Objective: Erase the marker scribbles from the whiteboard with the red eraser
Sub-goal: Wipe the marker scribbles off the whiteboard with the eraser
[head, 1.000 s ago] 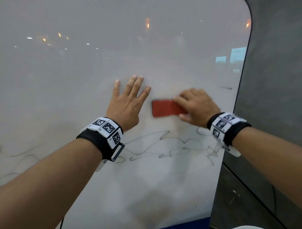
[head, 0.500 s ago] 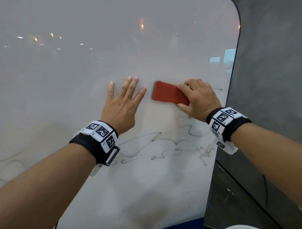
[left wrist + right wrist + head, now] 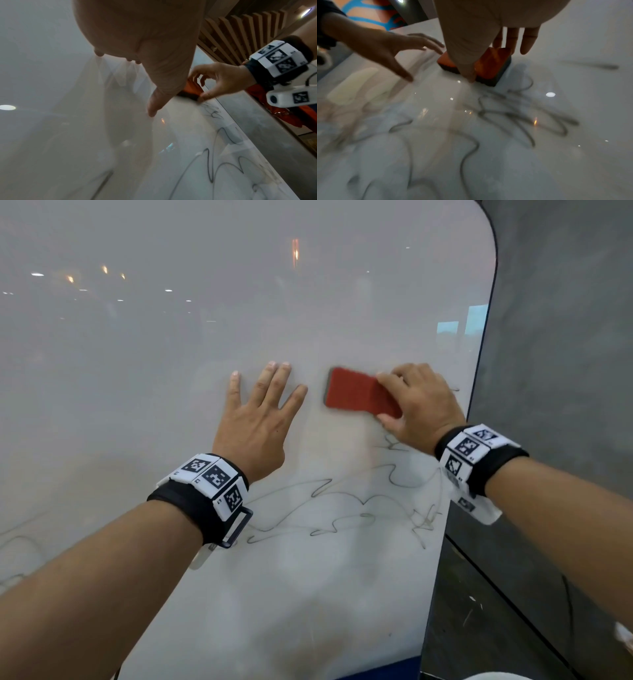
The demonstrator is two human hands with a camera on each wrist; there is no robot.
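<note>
The red eraser [image 3: 358, 397] lies flat against the whiteboard [image 3: 171, 371], gripped at its right end by my right hand [image 3: 416, 405] between thumb and fingers. In the right wrist view the eraser [image 3: 489, 66] shows an orange-red top over a dark felt base. My left hand [image 3: 260, 416] presses flat on the board just left of the eraser, fingers spread and straight. Dark marker scribbles [image 3: 342, 501] run across the board below both hands, and a short stroke [image 3: 454, 389] sits by the right edge. More faint scribbles [image 3: 17, 542] lie at the far left.
The whiteboard's dark rounded right edge [image 3: 479, 371] meets a grey wall [image 3: 565, 371]. A blue strip [image 3: 376, 671] runs under the board's bottom edge. Ceiling lights reflect in the glossy upper board.
The eraser and my right hand slid up from about wrist height and the eraser tilted, its left end higher. The left hand stayed flat on the board.
</note>
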